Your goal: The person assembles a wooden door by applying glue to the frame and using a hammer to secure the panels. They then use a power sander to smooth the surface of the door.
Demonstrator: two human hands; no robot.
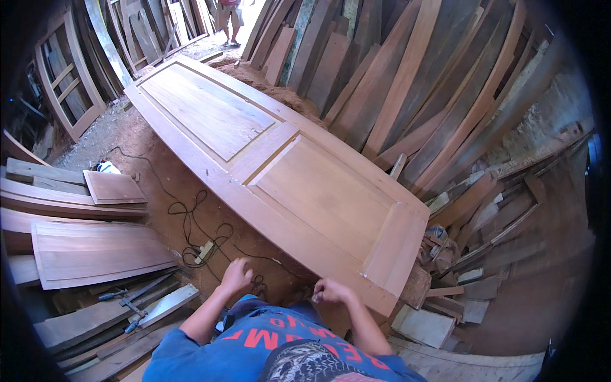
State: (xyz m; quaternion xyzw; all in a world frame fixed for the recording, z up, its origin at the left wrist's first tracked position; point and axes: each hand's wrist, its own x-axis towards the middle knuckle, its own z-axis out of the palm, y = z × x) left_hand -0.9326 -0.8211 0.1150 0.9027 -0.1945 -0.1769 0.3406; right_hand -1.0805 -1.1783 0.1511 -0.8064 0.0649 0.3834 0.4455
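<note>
Blue shirt (191, 356); right hand (334, 291) beside door (321, 191); brown floor (167, 167); leaning planks (407, 70).

One door (266, 153) is showing two inset panels (324, 191); two loose panels (102, 251) are lying; one bystander (230, 16) is standing.

Panelled door (267, 153) is smooth matt wd, clamp (132, 304) mtl, shirt (245, 344) matt cloth.

Red capital lettering (252, 338), printed across the person's blue shirt (191, 358)
</note>
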